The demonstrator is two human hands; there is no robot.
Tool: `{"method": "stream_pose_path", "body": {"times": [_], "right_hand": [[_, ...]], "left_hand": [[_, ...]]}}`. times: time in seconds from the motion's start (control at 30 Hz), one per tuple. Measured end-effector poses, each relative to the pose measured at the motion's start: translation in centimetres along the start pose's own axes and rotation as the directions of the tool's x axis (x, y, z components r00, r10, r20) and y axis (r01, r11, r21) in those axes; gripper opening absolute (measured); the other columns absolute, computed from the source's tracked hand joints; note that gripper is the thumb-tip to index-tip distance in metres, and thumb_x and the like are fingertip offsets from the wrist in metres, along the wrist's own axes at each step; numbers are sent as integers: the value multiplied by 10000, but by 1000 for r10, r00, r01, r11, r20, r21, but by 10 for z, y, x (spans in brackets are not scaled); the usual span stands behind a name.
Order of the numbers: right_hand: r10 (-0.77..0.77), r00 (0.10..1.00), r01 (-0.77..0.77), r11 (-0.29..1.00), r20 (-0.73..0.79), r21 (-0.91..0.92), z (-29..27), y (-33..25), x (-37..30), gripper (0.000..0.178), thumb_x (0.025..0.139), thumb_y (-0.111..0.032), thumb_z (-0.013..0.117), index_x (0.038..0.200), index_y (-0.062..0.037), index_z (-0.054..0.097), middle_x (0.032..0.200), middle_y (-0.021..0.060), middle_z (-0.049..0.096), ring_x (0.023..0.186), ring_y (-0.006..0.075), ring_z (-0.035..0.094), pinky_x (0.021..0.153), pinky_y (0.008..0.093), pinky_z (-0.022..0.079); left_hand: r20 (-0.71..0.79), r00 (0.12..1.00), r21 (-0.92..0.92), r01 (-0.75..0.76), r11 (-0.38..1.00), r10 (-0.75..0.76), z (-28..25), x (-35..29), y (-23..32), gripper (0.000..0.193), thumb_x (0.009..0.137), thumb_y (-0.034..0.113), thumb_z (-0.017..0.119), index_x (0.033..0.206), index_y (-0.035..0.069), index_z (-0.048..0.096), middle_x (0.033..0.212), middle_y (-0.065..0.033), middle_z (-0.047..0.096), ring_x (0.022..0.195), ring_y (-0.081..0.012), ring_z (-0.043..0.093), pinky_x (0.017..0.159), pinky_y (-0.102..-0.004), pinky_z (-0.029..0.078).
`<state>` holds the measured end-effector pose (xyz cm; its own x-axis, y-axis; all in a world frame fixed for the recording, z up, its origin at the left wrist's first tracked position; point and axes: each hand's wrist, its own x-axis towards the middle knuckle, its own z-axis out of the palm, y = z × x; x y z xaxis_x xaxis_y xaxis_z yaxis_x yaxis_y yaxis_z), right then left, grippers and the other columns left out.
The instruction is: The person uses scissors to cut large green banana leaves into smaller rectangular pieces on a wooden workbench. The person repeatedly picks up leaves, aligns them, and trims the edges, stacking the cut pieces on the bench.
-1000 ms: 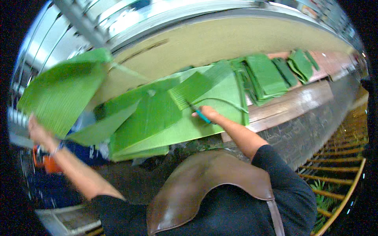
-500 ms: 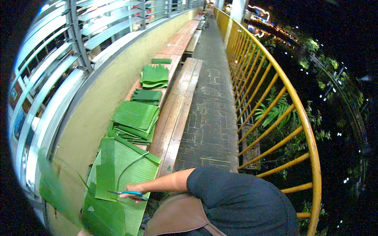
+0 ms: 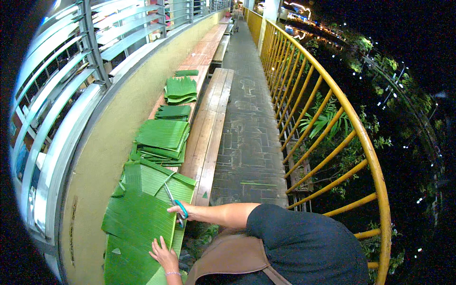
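A large green banana leaf (image 3: 137, 213) lies spread over the near end of the long table, on top of other leaf pieces. My left hand (image 3: 165, 256) rests on it with fingers spread, a thin bracelet at the wrist. My right hand (image 3: 188, 211) grips a pair of scissors (image 3: 181, 207) with teal handles by the leaf's right edge. The scissors' blades point away from me; whether they touch the leaf I cannot tell. Just beyond is a stack of cut leaf sheets (image 3: 161, 133), and smaller leaf stacks (image 3: 181, 89) sit farther along.
A wooden bench (image 3: 206, 128) runs along the table's right side. Right of it are a paved walkway (image 3: 244, 133) and a yellow railing (image 3: 349, 102). A low yellow wall (image 3: 102, 156) with slatted windows borders the left. A brown bag (image 3: 232, 259) hangs at my front.
The leaf that was a raised blur at the lower left now lies flat. My left hand has come into view on it. My right hand with the scissors has shifted right and farther away.
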<state>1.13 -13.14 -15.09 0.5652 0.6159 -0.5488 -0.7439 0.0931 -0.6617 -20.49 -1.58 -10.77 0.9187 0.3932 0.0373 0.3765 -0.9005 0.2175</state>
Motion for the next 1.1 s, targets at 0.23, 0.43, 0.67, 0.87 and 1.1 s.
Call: {"method": "stream_pose_path", "body": {"times": [0.23, 0.43, 0.67, 0.87, 1.1], "right_hand": [[-233, 972, 198, 807, 8, -557, -2, 12, 28, 512, 686, -56, 687, 1171, -58, 521, 780, 46, 564, 696, 151, 544, 620, 301, 477], [-359, 908, 406, 628, 216, -664, -5, -6, 44, 472, 672, -26, 678, 1119, -63, 533, 719, 7, 518, 649, 113, 497, 550, 299, 436], [-457, 882, 417, 635, 120, -650, -25, -46, 67, 463, 673, -17, 689, 1108, -79, 544, 634, -22, 472, 544, 109, 456, 463, 304, 386], [-408, 912, 364, 769, 35, -526, -47, -31, 45, 461, 687, -5, 679, 1127, -53, 547, 674, 2, 531, 542, 126, 504, 425, 296, 409], [-440, 898, 328, 704, -25, -630, -59, -1, 33, 431, 680, -4, 681, 1093, -38, 564, 797, 2, 551, 646, 109, 523, 567, 255, 448]], "left_hand": [[-48, 989, 66, 142, 988, -139, -5, -39, -31, 582, 708, 19, 645, 1269, 104, 511, 1349, -146, 417, 1305, -311, 344, 1090, -584, 161], [-169, 980, 66, 117, 991, -105, -5, -39, -31, 436, 721, 23, 638, 1150, 91, 593, 1173, -117, 563, 1166, -292, 477, 1063, -555, 255], [-237, 970, -96, -87, 992, 62, 3, -14, -14, 385, 692, 32, 674, 1072, 79, 631, 998, -99, 614, 980, -269, 565, 983, -463, 380], [-134, 989, -154, -79, 985, 58, -7, -7, 0, 431, 665, 27, 685, 1089, 70, 625, 1009, -109, 590, 977, -285, 551, 870, -418, 426], [160, 985, -33, 65, 997, -58, -42, -27, -8, 682, 670, 269, 778, 1270, 108, 498, 1024, -161, 616, 977, -306, 596, 829, -442, 457]]}}
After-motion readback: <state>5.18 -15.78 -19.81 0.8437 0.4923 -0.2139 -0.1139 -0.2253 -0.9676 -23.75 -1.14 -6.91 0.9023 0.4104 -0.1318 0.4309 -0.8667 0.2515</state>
